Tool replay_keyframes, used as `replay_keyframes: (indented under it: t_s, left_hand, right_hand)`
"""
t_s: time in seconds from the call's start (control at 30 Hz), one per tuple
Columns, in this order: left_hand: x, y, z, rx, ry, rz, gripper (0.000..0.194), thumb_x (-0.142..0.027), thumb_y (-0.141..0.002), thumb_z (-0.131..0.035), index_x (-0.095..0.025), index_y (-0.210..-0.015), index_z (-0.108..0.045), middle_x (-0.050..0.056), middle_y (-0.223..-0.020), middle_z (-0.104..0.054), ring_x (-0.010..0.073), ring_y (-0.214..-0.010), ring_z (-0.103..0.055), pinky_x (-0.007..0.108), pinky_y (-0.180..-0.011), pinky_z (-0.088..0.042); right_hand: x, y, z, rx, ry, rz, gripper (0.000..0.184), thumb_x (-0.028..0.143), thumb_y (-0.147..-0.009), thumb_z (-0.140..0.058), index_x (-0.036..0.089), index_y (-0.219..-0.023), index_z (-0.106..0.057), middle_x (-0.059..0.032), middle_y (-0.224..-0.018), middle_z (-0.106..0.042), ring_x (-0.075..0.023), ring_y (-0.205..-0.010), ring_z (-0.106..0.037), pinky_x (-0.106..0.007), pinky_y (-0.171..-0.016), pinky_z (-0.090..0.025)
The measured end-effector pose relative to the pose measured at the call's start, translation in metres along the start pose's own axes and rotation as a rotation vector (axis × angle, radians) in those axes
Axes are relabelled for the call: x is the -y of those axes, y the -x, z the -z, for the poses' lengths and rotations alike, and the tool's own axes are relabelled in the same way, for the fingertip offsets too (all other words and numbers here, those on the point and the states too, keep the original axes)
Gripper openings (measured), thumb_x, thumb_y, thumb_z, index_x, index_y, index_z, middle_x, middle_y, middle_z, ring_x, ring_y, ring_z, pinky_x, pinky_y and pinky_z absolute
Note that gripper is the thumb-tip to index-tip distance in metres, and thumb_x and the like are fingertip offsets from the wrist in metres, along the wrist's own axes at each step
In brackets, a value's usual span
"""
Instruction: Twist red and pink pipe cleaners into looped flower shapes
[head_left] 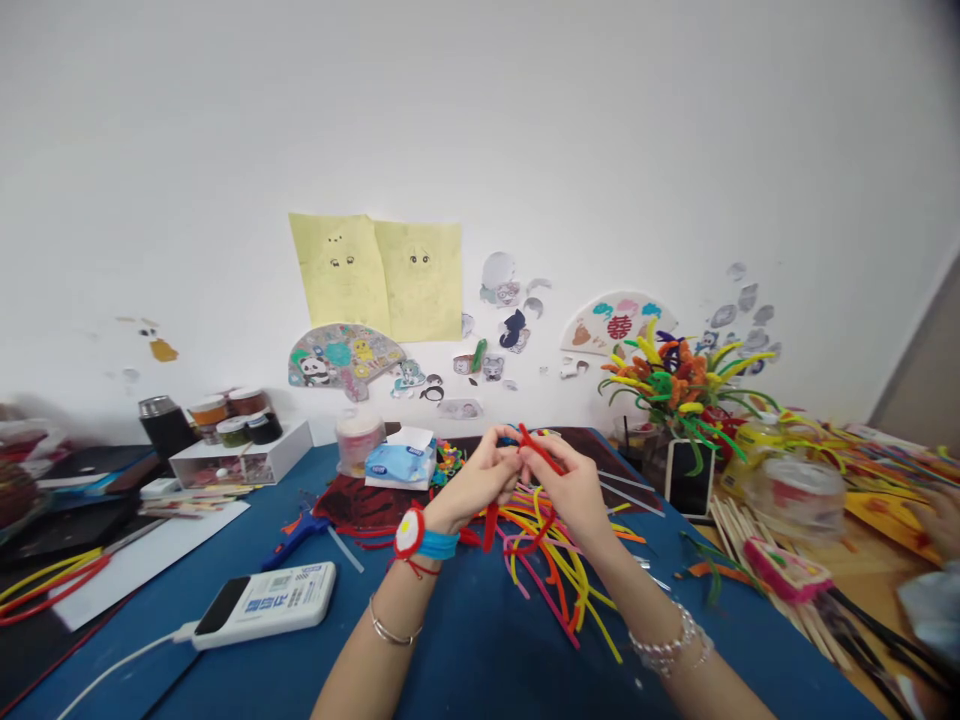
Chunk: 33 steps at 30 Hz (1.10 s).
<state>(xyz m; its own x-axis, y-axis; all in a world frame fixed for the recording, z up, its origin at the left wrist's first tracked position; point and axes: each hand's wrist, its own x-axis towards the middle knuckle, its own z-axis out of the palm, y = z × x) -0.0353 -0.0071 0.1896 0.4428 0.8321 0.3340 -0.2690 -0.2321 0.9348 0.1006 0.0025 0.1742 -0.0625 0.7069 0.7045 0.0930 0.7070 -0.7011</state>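
Both my hands meet above the middle of the blue table, fingertips nearly touching. Between them is a red pipe cleaner, with one end sticking up past the fingers and red lengths hanging below. My left hand pinches it from the left, its fingers bent. From the right, my right hand grips it between thumb and fingers. Below and behind the hands lies a loose pile of yellow, orange, pink and red pipe cleaners. Exactly how the red strands cross between the fingertips is hidden.
A blue tissue pack, a blue glue gun and a white power bank with a cable lie left. On the right stand a phone, a pipe-cleaner bouquet and a clear tub. Another person's hand shows at the right edge.
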Motion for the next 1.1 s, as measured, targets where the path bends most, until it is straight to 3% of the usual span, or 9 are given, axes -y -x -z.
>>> replay_keyframes:
  t_s: [0.17, 0.37, 0.43, 0.5, 0.6, 0.67, 0.87, 1.0, 1.1]
  left_hand:
    - [0.023, -0.01, -0.009, 0.045, 0.034, 0.069, 0.028, -0.039, -0.078, -0.05, -0.019, -0.095, -0.041, -0.004, -0.058, -0.048, 0.0025, -0.039, -0.027, 0.016, -0.041, -0.026]
    - [0.053, -0.024, -0.015, 0.076, 0.508, 0.183, 0.033, -0.046, -0.081, -0.042, -0.017, -0.067, -0.036, -0.008, -0.05, -0.023, 0.0025, -0.037, -0.017, 0.015, -0.037, -0.018]
    - [0.056, -0.028, -0.013, 0.017, 0.675, 0.154, 0.031, -0.042, -0.082, -0.042, -0.017, -0.065, -0.035, -0.008, -0.05, -0.022, 0.0032, -0.037, -0.019, 0.015, -0.037, -0.019]
    - [0.053, -0.03, -0.009, -0.105, 0.765, 0.123, 0.027, -0.035, -0.082, -0.043, -0.016, -0.064, -0.037, -0.007, -0.049, -0.027, 0.0038, -0.038, -0.025, 0.016, -0.038, -0.024]
    - [0.041, -0.029, 0.0, -0.304, 0.772, 0.104, 0.022, -0.027, -0.081, -0.043, -0.015, -0.062, -0.043, -0.002, -0.055, -0.043, 0.0061, -0.045, -0.04, 0.018, -0.047, -0.037]
    - [0.032, -0.026, 0.005, -0.361, 0.771, 0.113, 0.021, -0.024, -0.081, -0.042, -0.014, -0.063, -0.046, 0.003, -0.065, -0.051, 0.0086, -0.055, -0.049, 0.021, -0.054, -0.042]
    - [0.018, -0.018, 0.01, -0.258, 0.846, 0.144, 0.024, -0.024, -0.084, -0.035, -0.014, -0.067, -0.049, 0.004, -0.065, -0.051, 0.0135, -0.068, -0.054, 0.025, -0.063, -0.046]
    - [0.018, -0.015, 0.008, -0.214, 0.878, 0.056, 0.031, -0.024, -0.085, -0.035, -0.017, -0.054, -0.034, -0.002, -0.049, -0.032, 0.0117, -0.057, -0.049, 0.024, -0.063, -0.047]
    - [0.016, -0.014, 0.006, -0.243, 0.918, -0.021, 0.027, -0.023, -0.086, -0.037, -0.017, -0.06, -0.037, -0.006, -0.048, -0.023, 0.0067, -0.043, -0.035, 0.022, -0.061, -0.045]
  right_hand:
    - [-0.009, -0.009, 0.013, -0.094, 0.029, -0.056, 0.029, 0.038, -0.077, -0.052, 0.014, -0.087, -0.065, -0.0055, -0.079, -0.064, -0.0173, -0.073, -0.057, -0.028, -0.067, -0.045]
    - [-0.017, -0.014, 0.024, -0.214, 0.198, 0.173, 0.018, 0.029, -0.078, -0.053, 0.017, -0.082, -0.066, -0.0049, -0.083, -0.064, -0.0174, -0.078, -0.059, -0.03, -0.073, -0.045]
    - [-0.021, -0.011, 0.023, -0.175, 0.227, 0.273, 0.016, 0.023, -0.079, -0.052, 0.018, -0.084, -0.066, -0.0048, -0.085, -0.065, -0.017, -0.079, -0.059, -0.03, -0.074, -0.047]
    - [-0.026, -0.008, 0.021, -0.036, 0.262, 0.403, 0.021, 0.016, -0.079, -0.048, 0.02, -0.091, -0.065, -0.0049, -0.09, -0.065, -0.0166, -0.084, -0.06, -0.031, -0.077, -0.048]
    - [-0.035, -0.004, 0.019, 0.201, 0.335, 0.614, 0.032, 0.01, -0.079, -0.044, 0.021, -0.103, -0.061, -0.0053, -0.102, -0.064, -0.0165, -0.096, -0.058, -0.032, -0.083, -0.047]
    - [-0.041, -0.004, 0.018, 0.268, 0.374, 0.705, 0.035, 0.009, -0.079, -0.044, 0.02, -0.108, -0.058, -0.0057, -0.107, -0.062, -0.0162, -0.101, -0.056, -0.032, -0.085, -0.047]
    - [-0.048, -0.004, 0.013, 0.27, 0.443, 0.756, 0.035, 0.007, -0.08, -0.043, 0.019, -0.11, -0.057, -0.007, -0.11, -0.06, -0.0157, -0.105, -0.053, -0.031, -0.086, -0.047]
    - [-0.044, -0.001, 0.008, 0.265, 0.416, 0.779, 0.037, 0.006, -0.079, -0.042, 0.019, -0.111, -0.056, -0.0069, -0.108, -0.061, -0.0153, -0.103, -0.055, -0.029, -0.083, -0.048]
    - [-0.043, 0.002, 0.004, 0.252, 0.402, 0.788, 0.04, 0.004, -0.077, -0.043, 0.018, -0.112, -0.055, -0.0072, -0.109, -0.06, -0.0159, -0.102, -0.055, -0.028, -0.08, -0.049]
